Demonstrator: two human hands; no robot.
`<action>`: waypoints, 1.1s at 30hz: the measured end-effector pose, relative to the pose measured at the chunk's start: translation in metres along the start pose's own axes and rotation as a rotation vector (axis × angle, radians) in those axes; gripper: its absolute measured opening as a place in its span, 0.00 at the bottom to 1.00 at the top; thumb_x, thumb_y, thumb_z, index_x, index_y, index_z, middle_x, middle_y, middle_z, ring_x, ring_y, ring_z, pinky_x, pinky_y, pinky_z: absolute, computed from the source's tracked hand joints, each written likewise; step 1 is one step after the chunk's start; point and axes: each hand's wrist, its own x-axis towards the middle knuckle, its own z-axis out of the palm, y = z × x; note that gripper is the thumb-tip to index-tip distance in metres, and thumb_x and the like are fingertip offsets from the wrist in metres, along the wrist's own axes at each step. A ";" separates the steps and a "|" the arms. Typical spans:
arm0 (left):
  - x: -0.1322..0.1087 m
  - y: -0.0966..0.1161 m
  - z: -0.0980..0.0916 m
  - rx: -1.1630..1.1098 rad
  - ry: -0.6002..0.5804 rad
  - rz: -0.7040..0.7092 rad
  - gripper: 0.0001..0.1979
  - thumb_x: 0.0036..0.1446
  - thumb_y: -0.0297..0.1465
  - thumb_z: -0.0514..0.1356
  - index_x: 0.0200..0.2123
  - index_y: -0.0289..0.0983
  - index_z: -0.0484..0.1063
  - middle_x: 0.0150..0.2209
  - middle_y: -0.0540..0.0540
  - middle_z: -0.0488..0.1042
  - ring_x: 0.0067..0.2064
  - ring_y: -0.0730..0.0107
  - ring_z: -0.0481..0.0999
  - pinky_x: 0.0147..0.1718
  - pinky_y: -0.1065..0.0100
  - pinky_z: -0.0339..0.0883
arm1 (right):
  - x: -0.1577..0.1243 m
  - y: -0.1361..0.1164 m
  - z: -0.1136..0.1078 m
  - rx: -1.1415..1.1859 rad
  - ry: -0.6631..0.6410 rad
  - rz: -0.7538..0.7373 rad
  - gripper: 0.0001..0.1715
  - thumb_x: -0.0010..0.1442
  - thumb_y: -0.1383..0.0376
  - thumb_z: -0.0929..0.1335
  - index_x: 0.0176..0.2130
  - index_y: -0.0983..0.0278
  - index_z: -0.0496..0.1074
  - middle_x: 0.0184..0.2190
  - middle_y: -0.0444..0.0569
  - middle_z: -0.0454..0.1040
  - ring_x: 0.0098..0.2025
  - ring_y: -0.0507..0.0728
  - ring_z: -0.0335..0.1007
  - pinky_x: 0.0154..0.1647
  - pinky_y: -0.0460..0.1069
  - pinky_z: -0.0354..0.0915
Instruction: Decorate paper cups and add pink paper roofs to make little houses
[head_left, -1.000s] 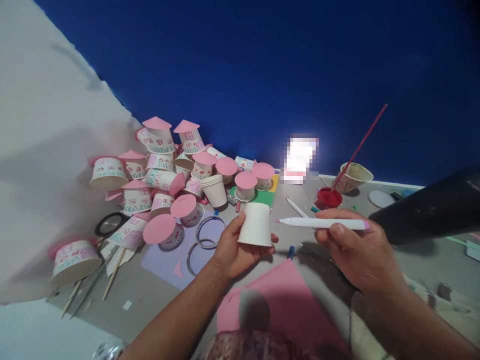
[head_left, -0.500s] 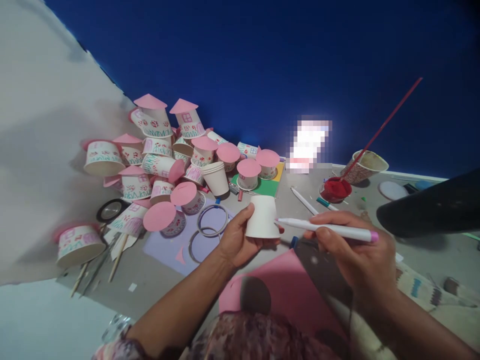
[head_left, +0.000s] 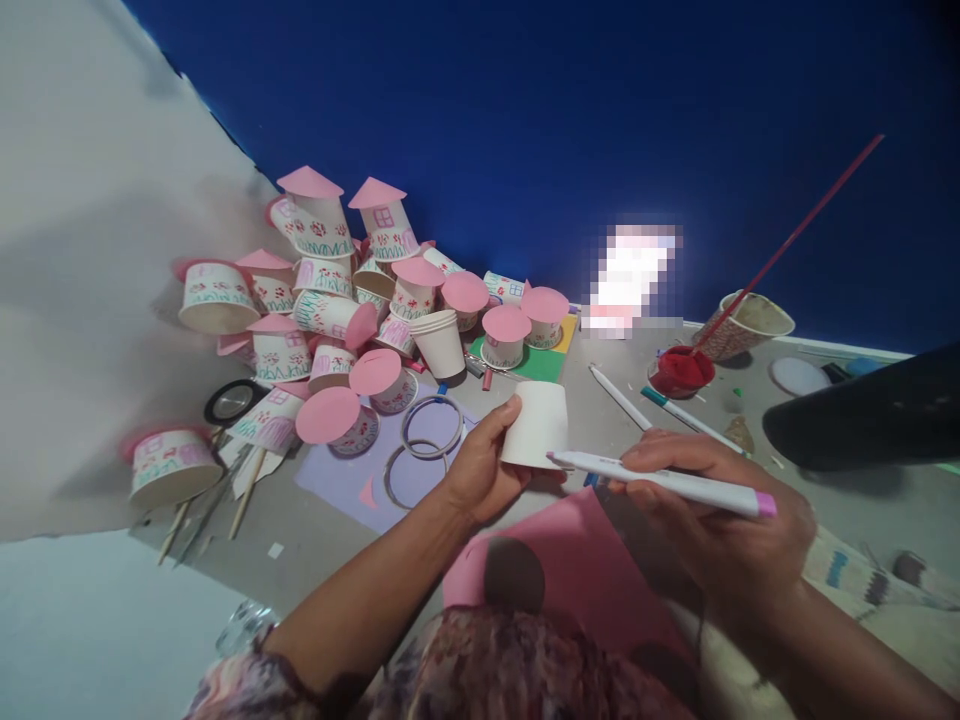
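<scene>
My left hand [head_left: 487, 465] is wrapped round a plain white paper cup [head_left: 537, 425], held upside down, with the thumb on its left side. In my right hand [head_left: 712, 510] is a white marker with a pink end [head_left: 675, 485]; its tip is at the lower right part of the cup, by the rim. No marks can be made out on the cup. Below it lies a sheet of pink paper [head_left: 585, 560] with a round hole cut out.
Decorated cups with pink roofs [head_left: 322, 225] are piled at the left. Nearby are stacked plain cups [head_left: 439, 345], metal rings [head_left: 433, 427] on purple paper, and a tape roll [head_left: 232, 402]. At the right are a red pot [head_left: 681, 373] and a dark cylinder [head_left: 862, 410].
The marker tip has moved down from the cup's right side to near its rim. The cup is tilted slightly differently, and the whole view has shifted a little.
</scene>
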 end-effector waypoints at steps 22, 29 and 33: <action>-0.002 0.000 0.003 0.043 -0.010 0.013 0.21 0.63 0.41 0.63 0.50 0.29 0.76 0.34 0.39 0.82 0.33 0.54 0.84 0.31 0.61 0.78 | 0.007 -0.005 -0.002 0.019 -0.092 -0.109 0.05 0.65 0.65 0.74 0.42 0.56 0.77 0.33 0.44 0.84 0.34 0.57 0.82 0.38 0.49 0.75; -0.003 -0.001 0.002 0.037 0.010 0.012 0.19 0.64 0.40 0.63 0.48 0.30 0.77 0.34 0.40 0.82 0.32 0.56 0.83 0.31 0.60 0.79 | 0.007 -0.002 -0.002 0.020 -0.109 -0.080 0.06 0.64 0.65 0.75 0.42 0.56 0.78 0.34 0.43 0.84 0.34 0.56 0.82 0.38 0.48 0.75; -0.003 -0.002 0.003 -0.021 0.036 0.037 0.14 0.64 0.36 0.63 0.45 0.31 0.79 0.36 0.41 0.83 0.34 0.60 0.83 0.33 0.62 0.80 | 0.008 -0.002 -0.002 -0.010 -0.082 -0.059 0.06 0.63 0.66 0.75 0.42 0.55 0.79 0.34 0.43 0.84 0.33 0.55 0.82 0.36 0.47 0.75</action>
